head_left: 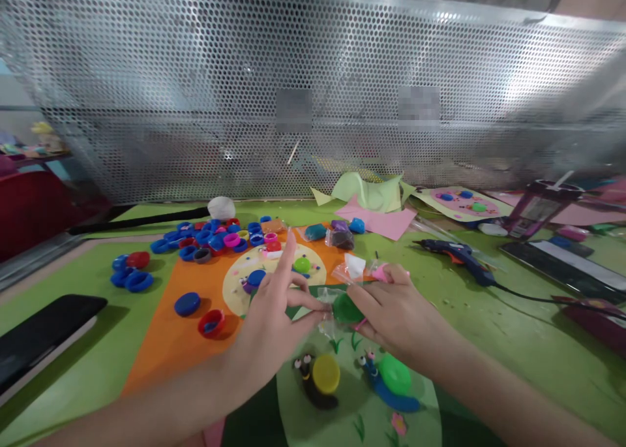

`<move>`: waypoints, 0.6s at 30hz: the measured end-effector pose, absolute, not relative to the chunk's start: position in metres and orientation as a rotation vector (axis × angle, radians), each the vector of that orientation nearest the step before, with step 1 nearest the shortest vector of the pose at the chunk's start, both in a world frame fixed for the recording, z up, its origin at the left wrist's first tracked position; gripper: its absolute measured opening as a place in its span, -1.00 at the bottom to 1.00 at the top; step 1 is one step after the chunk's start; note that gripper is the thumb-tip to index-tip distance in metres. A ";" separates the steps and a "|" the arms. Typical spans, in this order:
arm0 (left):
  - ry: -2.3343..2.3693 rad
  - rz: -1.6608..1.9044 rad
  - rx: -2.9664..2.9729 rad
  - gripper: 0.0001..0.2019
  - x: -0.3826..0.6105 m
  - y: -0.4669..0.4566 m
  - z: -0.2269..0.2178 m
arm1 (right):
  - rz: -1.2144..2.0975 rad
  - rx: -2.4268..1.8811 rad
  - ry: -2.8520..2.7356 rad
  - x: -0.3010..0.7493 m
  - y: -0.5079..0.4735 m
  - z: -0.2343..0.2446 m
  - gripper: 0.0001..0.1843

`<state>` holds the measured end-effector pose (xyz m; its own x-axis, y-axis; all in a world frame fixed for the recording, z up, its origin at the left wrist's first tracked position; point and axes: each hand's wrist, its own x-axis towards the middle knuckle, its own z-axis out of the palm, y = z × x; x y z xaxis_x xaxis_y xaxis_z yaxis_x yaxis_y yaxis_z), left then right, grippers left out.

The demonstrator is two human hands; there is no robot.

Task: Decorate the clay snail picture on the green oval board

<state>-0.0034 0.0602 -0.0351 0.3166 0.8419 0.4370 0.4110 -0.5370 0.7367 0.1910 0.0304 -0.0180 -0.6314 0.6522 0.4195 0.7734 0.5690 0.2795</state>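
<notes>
My left hand (274, 316) pinches the edge of a small clear plastic bag (327, 297) between thumb and fingers, its index finger pointing up. The bag has a lump of green clay (345, 308) in it. My right hand (396, 307) is closed on the bag's other side, against the green clay. A thin pink piece shows under the right fingers; I cannot make out its kind. Below the hands lies a pale green oval card (342, 427) with two clay snails: a brown one with a yellow cap (326, 374) and a blue one with a green cap (395, 374).
Many bottle caps (215, 235) are piled at the back left. A decorated cream circle (235, 274) lies on orange paper (156, 342). A phone (44, 336) is at left. On the right are a corded glue gun (460, 258), a cup (542, 209) and a dark tablet-like device (562, 271).
</notes>
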 end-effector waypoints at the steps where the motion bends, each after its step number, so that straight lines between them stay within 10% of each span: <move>1: 1.108 1.133 2.066 0.03 -0.003 0.060 -0.034 | -0.642 -1.184 -2.538 0.191 0.030 -0.018 -0.92; 18: 1.187 1.056 1.827 -0.16 -0.003 0.064 -0.029 | -0.651 -1.256 -2.501 0.196 0.033 -0.017 -0.70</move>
